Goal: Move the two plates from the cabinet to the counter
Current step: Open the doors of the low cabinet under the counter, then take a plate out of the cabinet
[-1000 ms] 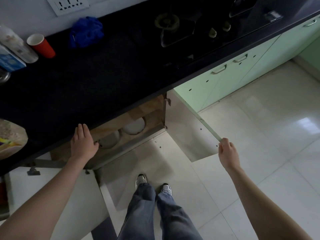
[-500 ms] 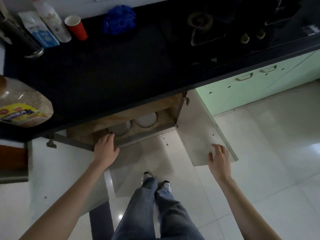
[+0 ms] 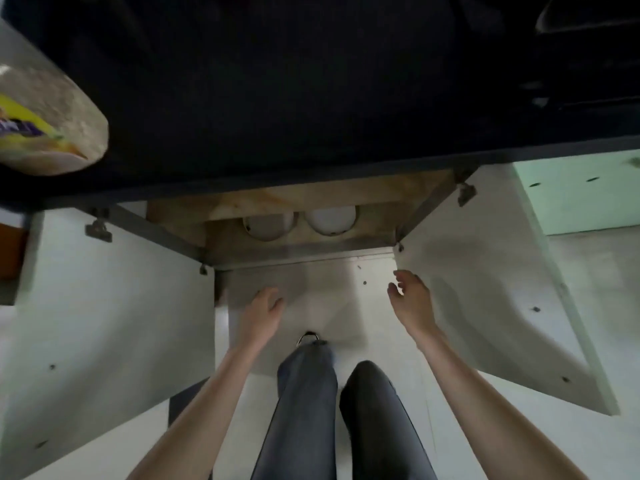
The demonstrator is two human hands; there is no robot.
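Hands (image 3: 334, 303) empty before open cabinet (image 3: 298, 244)

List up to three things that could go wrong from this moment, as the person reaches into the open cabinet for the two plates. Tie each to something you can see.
1. Both plates sit far back on the shelf under the counter's overhang, so a raised plate may strike its edge.
2. The left hand and right hand are both empty; taking one plate per hand gives a weaker grip.
3. The open right door flanks the arm and could be bumped.
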